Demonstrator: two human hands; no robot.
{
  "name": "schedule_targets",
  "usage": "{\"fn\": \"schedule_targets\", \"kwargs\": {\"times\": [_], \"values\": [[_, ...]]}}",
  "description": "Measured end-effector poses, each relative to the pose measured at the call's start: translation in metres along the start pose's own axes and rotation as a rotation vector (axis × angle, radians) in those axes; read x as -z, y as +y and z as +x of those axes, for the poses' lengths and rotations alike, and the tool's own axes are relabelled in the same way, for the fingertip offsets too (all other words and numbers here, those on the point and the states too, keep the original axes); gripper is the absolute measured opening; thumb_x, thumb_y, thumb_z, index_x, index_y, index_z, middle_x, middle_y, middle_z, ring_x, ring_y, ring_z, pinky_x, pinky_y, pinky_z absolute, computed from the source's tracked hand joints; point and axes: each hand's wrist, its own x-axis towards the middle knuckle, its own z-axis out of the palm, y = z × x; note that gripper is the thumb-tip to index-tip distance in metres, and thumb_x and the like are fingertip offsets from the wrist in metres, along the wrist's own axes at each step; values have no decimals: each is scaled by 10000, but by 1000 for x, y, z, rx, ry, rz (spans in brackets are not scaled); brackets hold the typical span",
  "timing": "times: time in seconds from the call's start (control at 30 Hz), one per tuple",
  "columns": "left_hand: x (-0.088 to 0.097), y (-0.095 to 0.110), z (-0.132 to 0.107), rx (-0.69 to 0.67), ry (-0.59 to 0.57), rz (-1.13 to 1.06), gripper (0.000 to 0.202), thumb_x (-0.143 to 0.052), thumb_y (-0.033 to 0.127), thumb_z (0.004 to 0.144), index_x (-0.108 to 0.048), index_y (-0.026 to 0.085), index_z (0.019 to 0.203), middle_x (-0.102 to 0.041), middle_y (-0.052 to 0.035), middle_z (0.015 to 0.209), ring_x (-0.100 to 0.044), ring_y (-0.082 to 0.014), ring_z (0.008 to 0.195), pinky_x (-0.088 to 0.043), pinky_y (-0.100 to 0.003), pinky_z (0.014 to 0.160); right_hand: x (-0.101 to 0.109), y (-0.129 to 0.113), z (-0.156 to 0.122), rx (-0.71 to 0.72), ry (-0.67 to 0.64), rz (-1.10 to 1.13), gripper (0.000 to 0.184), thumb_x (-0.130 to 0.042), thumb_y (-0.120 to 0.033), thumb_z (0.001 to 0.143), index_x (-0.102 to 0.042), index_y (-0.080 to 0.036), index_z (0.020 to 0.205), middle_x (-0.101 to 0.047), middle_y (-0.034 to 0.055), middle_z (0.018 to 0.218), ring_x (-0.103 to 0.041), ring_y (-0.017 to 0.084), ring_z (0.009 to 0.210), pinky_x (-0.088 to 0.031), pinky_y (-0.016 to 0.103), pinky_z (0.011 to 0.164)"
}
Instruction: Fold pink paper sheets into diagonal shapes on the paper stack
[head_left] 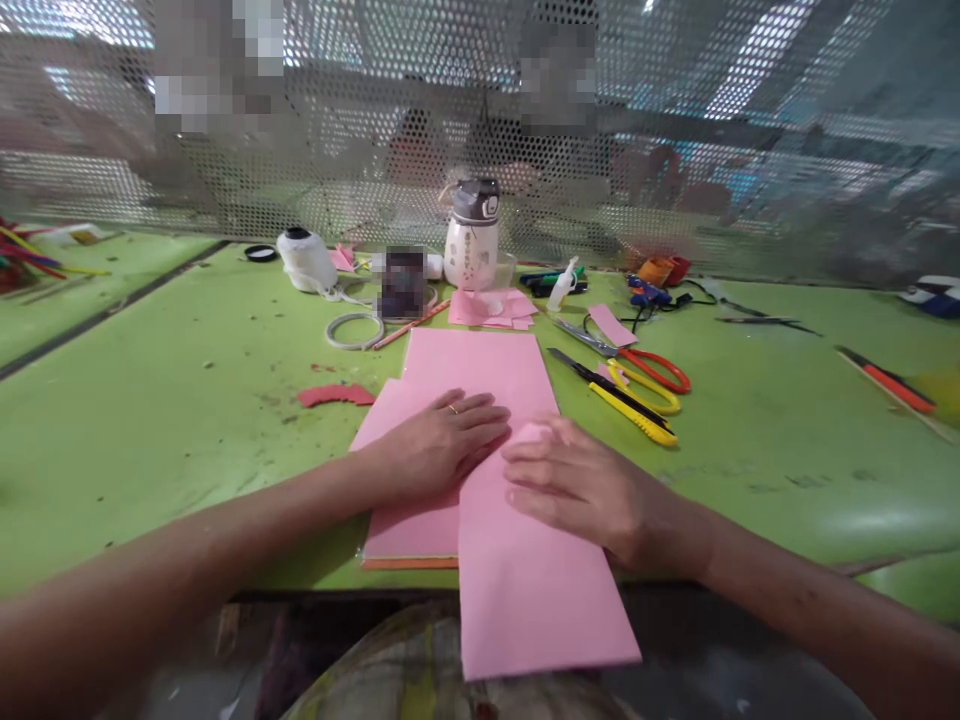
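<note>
My left hand (pixel 450 440) lies palm down with its fingers stretched out on pink paper (pixel 472 360), which is spread on the table in front of me. A ring shows on one finger. Beside it, my right hand (pixel 585 490) is curled over a folded pink sheet (pixel 540 600), its fingers pressed on the paper near the sheet's upper end. That sheet's lower end sticks out past the table's near edge. Beneath the left part of the pink paper, an orange edge (pixel 412 563) shows. Part of the right hand's grip is hidden.
Right of the paper lie a yellow utility knife (pixel 634 412) and scissors with red (pixel 660 368) and yellow handles. Behind it stand a bottle (pixel 472 240), a small glue bottle (pixel 562 287) and a thread spool (pixel 306 262). A perforated metal screen (pixel 337 150) rises at the back.
</note>
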Motion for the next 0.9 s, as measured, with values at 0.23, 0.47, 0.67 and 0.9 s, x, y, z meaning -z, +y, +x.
{"fn": "schedule_targets", "kwargs": {"times": [0.23, 0.47, 0.67, 0.9], "values": [[-2, 5, 2, -9, 120, 10, 323, -420, 230, 1028, -619, 158, 1272, -635, -84, 1382, -516, -264, 1346, -373, -448, 1117, 0, -28, -10, -67, -56, 107, 96, -564, -166, 931, -659, -167, 941, -665, 143, 1266, -521, 303, 1218, -382, 549, 1041], [5, 2, 0, -19, 29, -3, 363, -440, 244, 1022, -583, 158, 1344, -577, -94, 1453, -465, -286, 1392, -364, -475, 1133, -10, -21, -11, -153, -88, 150, 513, -607, -243, 901, -499, -97, 1381, -436, 275, 1505, -398, 328, 1396, -405, 529, 1067], [-5, -6, 1, -19, 43, 11, 364, -436, 239, 1024, -590, 177, 1349, -578, -88, 1454, -466, -278, 1401, -345, -479, 1154, -10, -21, -20, -275, -84, 245, 551, -574, -198, 904, -446, -142, 1438, -614, 183, 1351, -514, 284, 1305, -411, 478, 1106], [1, -6, 1, -1, -32, 7, 412, -488, 155, 960, -583, 149, 1361, -531, -112, 1496, -431, -306, 1428, -345, -511, 1162, -5, -29, -27, -350, -63, 253, 619, -557, -193, 951, -366, -257, 1536, -533, 123, 1490, -468, 253, 1395, -369, 425, 1173]]}}
